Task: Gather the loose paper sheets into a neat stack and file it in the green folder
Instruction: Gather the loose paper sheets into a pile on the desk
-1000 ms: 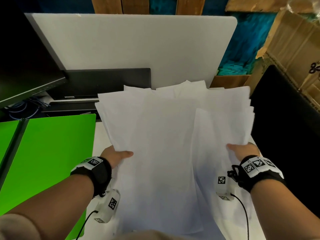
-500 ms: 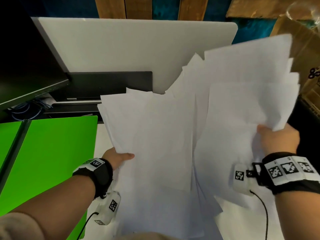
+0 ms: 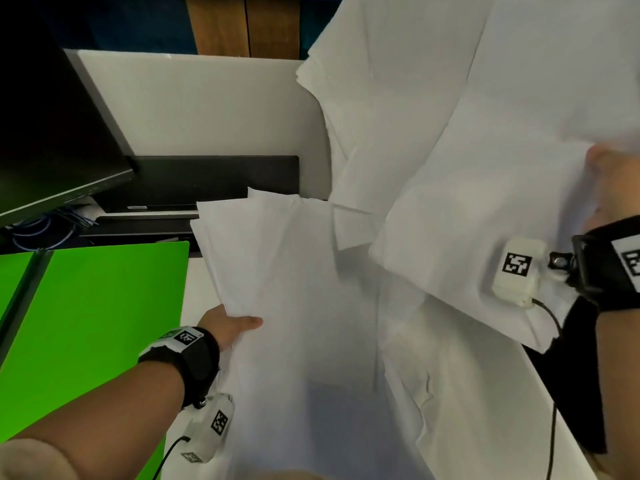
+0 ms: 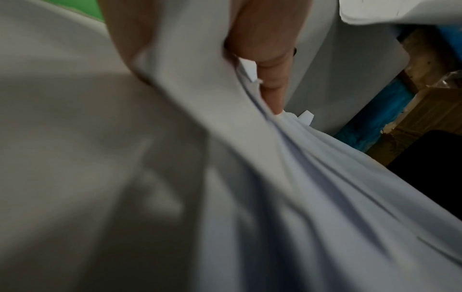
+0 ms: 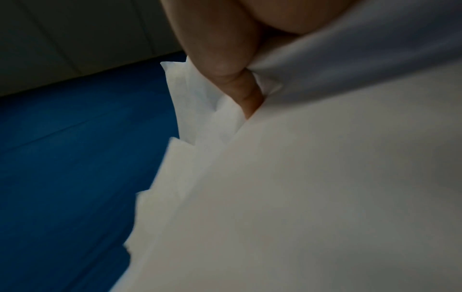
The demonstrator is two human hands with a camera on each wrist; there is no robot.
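Several white paper sheets [image 3: 287,258] are fanned out unevenly over the white table. My left hand [image 3: 228,325] grips the left edge of the lower sheets, thumb on top; in the left wrist view its fingers [image 4: 265,59] curl round the paper [image 4: 312,197]. My right hand [image 3: 613,188] holds another bunch of sheets [image 3: 467,150] raised high at the upper right, and its fingers [image 5: 225,59] pinch the ragged paper edges [image 5: 312,187]. The green folder [image 3: 90,327] lies open and flat to the left of the sheets.
A dark monitor [image 3: 52,133] stands at the back left with a black device [image 3: 214,181] beside it. A white panel [image 3: 207,105] rises behind the table. A black surface [image 3: 571,393] borders the table on the right. Blue cables [image 3: 52,226] lie under the monitor.
My right hand has lifted its bunch of sheets up and to the right, away from the sheets in my left hand. The left hand has stayed on the left edge.
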